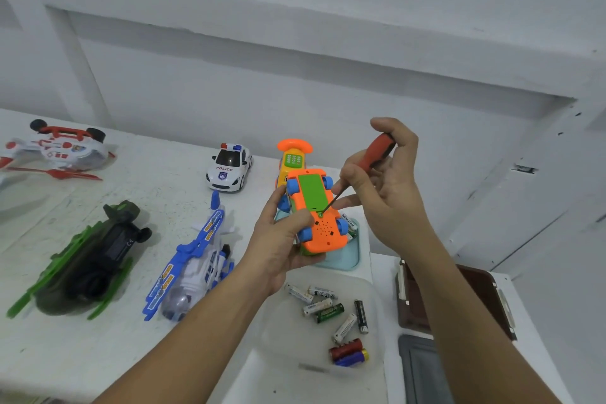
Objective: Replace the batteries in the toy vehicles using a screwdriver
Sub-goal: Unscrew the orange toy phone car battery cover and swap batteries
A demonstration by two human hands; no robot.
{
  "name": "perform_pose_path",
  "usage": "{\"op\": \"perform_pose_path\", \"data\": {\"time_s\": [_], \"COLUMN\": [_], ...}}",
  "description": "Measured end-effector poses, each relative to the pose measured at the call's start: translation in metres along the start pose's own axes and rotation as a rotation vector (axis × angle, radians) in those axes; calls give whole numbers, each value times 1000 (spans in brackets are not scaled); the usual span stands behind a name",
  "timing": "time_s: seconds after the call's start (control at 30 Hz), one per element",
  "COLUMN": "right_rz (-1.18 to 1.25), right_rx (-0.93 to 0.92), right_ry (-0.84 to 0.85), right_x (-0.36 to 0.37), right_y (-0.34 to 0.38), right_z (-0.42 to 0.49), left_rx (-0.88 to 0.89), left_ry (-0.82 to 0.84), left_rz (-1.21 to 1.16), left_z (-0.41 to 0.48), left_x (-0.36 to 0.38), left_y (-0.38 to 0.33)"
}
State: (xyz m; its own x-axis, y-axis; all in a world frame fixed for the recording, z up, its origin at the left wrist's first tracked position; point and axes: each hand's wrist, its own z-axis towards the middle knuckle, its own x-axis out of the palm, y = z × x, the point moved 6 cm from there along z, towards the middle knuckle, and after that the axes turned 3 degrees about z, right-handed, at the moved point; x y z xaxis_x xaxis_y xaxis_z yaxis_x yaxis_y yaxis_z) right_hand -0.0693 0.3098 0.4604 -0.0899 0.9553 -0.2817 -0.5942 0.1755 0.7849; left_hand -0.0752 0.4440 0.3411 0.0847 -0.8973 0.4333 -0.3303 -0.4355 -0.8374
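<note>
Soft, even, bright light; faint shadows; wide-angle bending and blur toward edges.

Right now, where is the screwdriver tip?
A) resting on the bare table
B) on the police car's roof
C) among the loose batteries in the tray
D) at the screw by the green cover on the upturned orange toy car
D: the right hand holds the screwdriver with its tip at the screw beside the green cover of the orange toy car, which the left hand grips underside up.
</note>
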Motion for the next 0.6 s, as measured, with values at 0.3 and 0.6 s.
{"op": "perform_pose_path", "data": {"time_s": [0.3,0.6], "right_rz": [-27,-49], "right_rx": [-1,-22], "right_ry": [-15,-31], "right_x": [3,0], "right_y": [3,7], "right_z": [2,3], "left_rx": [-27,-28], "left_ry": [7,27], "left_rz": [-20,-20], "left_z": [1,-1], "left_x": [-2,4], "left_y": [-1,-7]}}
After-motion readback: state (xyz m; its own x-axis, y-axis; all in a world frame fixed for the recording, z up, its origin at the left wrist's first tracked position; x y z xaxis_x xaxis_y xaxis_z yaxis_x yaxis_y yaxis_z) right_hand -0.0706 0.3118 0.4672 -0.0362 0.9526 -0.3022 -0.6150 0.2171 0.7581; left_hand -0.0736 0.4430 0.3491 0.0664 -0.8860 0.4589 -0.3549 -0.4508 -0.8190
